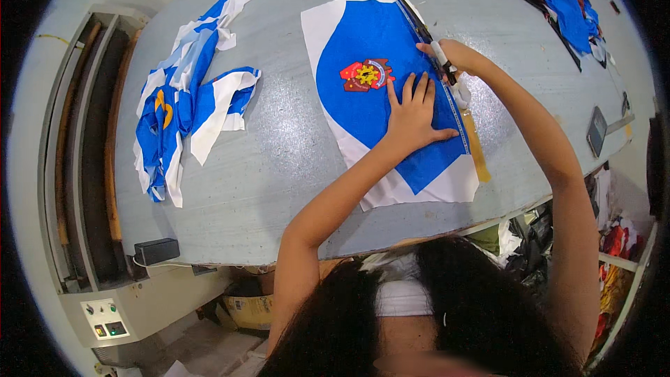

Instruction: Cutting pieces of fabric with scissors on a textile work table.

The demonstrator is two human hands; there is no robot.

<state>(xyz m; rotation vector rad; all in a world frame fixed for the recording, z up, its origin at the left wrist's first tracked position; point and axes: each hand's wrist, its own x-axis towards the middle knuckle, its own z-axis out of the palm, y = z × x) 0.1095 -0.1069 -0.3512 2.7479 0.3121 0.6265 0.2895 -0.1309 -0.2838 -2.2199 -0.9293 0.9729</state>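
Observation:
A blue fabric panel [356, 35] with white borders and a red-and-yellow gear emblem [366, 75] lies flat on the grey table. My left hand [414, 117] rests on it with fingers spread, just below the emblem. Its thumb reaches a narrow marked strip like a ruler [461, 131], which runs along the panel's right side. At that same side, my right hand [457, 61] is closed around a slim black-and-white tool [440, 54], whose exact kind I cannot make out. A long dark piece [413, 17] extends beyond it along the fabric's edge.
Crumpled blue-and-white fabric pieces [185, 91] lie at the left, and a dark and blue cloth pile [565, 14] at the far right. A phone-like device [597, 131] sits near the right edge. A black box [156, 250] stands at the front left, beside a roller machine [84, 139].

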